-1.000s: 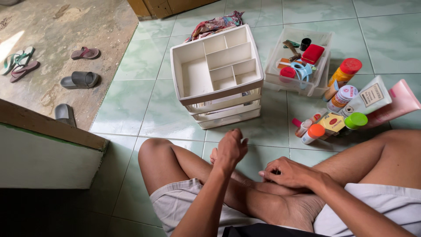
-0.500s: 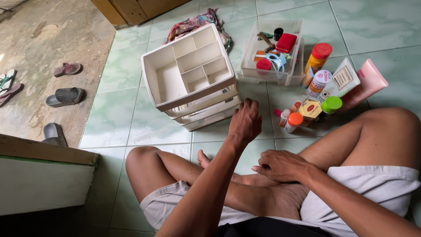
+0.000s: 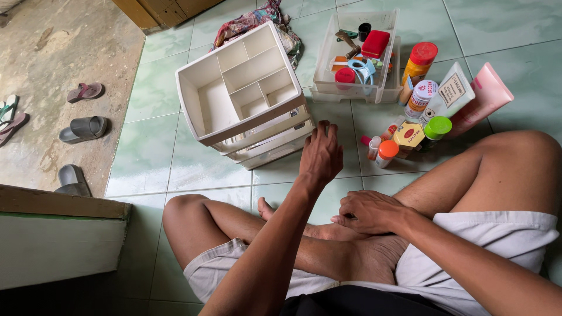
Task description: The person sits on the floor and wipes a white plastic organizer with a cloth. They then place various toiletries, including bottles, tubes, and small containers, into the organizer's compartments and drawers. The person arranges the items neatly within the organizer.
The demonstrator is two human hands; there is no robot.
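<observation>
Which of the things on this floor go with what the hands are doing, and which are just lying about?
In hand:
- left hand, reaching at the white drawer organiser
- clear tray of small items
- bottles and tubes
- right hand, resting on the leg

Lying about:
- sandals on the concrete
- patterned cloth behind the organiser
- wooden door frame

white labelled tube (image 3: 452, 95), pink tube (image 3: 484, 99) beside it, yellow box (image 3: 408, 134), red-capped bottle (image 3: 417, 62)
</observation>
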